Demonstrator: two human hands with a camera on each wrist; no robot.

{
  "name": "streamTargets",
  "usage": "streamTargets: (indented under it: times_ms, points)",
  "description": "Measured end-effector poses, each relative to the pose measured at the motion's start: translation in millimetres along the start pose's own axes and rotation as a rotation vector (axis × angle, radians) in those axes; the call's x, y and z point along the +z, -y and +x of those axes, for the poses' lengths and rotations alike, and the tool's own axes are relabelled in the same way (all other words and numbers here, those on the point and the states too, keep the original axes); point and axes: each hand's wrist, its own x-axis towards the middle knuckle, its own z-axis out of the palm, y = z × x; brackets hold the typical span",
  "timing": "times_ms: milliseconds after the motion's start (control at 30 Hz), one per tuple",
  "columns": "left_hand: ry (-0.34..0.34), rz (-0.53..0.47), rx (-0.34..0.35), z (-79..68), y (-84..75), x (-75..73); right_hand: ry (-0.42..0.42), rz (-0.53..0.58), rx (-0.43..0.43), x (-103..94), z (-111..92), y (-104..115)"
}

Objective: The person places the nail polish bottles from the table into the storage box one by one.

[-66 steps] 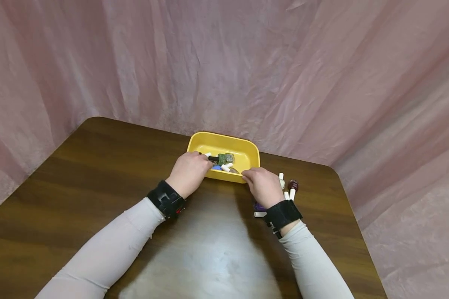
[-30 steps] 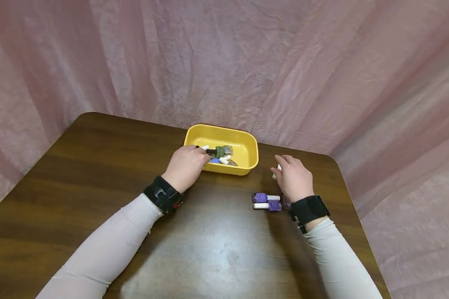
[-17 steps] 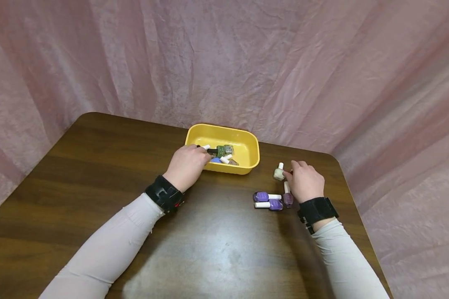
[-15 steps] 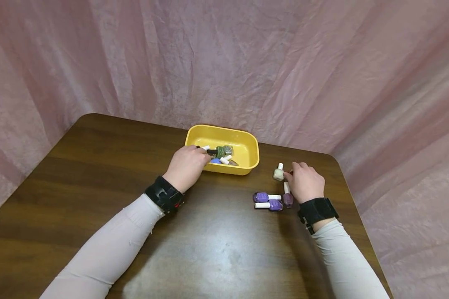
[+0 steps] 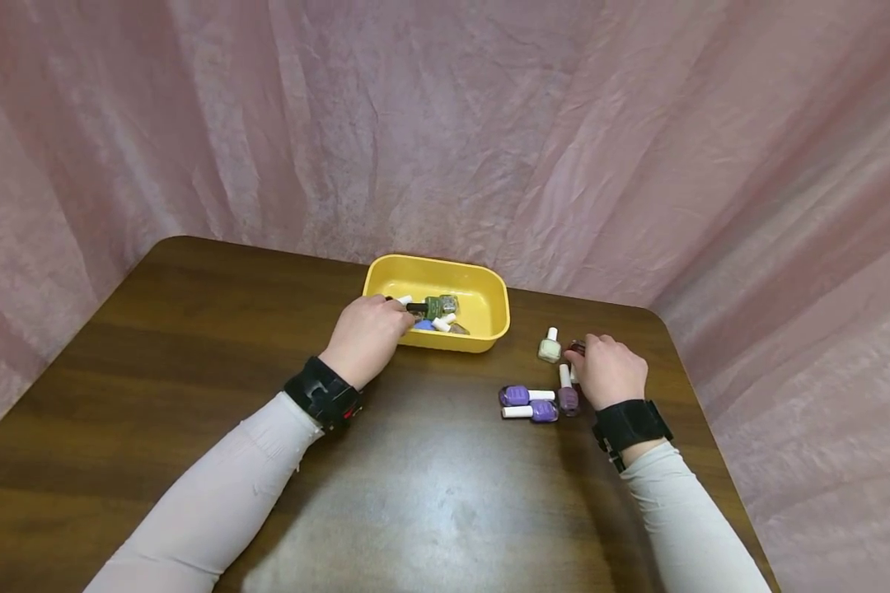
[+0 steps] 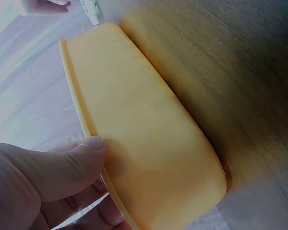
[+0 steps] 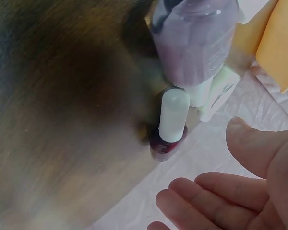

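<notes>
My left hand point(image 5: 368, 338) grips the near left rim of a yellow plastic bin point(image 5: 498, 321), thumb against the outer wall and fingers over the inside, as the left wrist view shows. Inside the bin lie several nail polish bottles, one green with a black cap point(image 5: 433, 308). My right hand point(image 5: 611, 371) hovers by a dark red nail polish bottle point(image 7: 172, 117) with a white cap. In the right wrist view its fingers are loosely extended, thumb apart, holding nothing. In the head view this hand partly hides the dark red bottle.
Left of my right hand stand or lie a pale green nail polish bottle point(image 5: 550, 349), a mauve one point(image 5: 568, 401) and two purple ones point(image 5: 515, 396) side by side. A pink curtain point(image 5: 445, 123) hangs behind the wooden table point(image 5: 282, 527).
My right hand has left the bin's near right corner, passed over the pale green bottle and moved right to the dark red one. My left hand has kept its grip on the rim.
</notes>
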Motion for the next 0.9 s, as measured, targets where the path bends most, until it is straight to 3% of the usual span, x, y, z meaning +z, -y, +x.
streamTargets:
  times_ms: [500, 900]
  points:
    - [0.006, -0.026, -0.013, -2.7, -0.3, 4.5, 0.034, -0.043, 0.051, 10.4, -3, -4]
    - [0.002, -0.017, -0.015, 0.9, -0.6, 1.2, 0.080, -0.045, 0.082, 6.4, 1, -3]
